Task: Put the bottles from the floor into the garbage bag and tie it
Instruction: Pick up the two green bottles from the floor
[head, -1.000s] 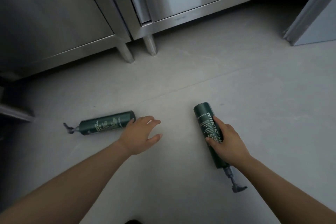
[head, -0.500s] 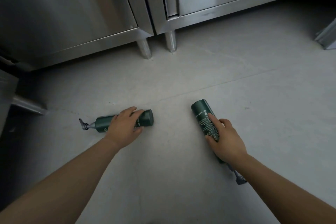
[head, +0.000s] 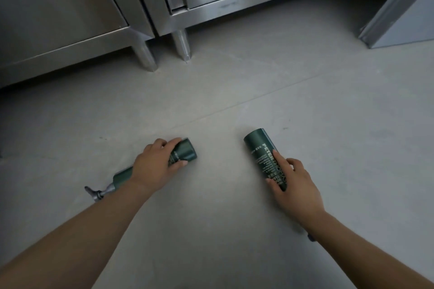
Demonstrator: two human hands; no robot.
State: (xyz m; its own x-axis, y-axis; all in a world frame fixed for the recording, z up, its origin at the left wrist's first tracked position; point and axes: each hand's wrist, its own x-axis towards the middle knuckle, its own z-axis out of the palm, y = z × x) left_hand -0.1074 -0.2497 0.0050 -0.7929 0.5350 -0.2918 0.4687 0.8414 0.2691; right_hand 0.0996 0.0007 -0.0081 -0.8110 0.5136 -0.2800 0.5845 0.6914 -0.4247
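Observation:
Two dark green pump bottles are at the grey floor. My left hand (head: 156, 164) is wrapped around the left bottle (head: 185, 151); its base points right and its grey pump head (head: 94, 193) sticks out at the lower left. My right hand (head: 292, 183) grips the right bottle (head: 260, 148), which has pale lettering along its side and its base pointing away from me. That bottle's pump end is mostly hidden under my right wrist. No garbage bag is in view.
Stainless steel cabinets (head: 70, 7) on short round legs (head: 145, 56) run along the far side. Another steel panel (head: 404, 12) stands at the upper right. Bare grey floor (head: 234, 91) lies between the cabinets and my hands.
My left hand reached left, closed around the left bottle and has turned it so the base angles up to the right. My right hand has kept its grip on the right bottle.

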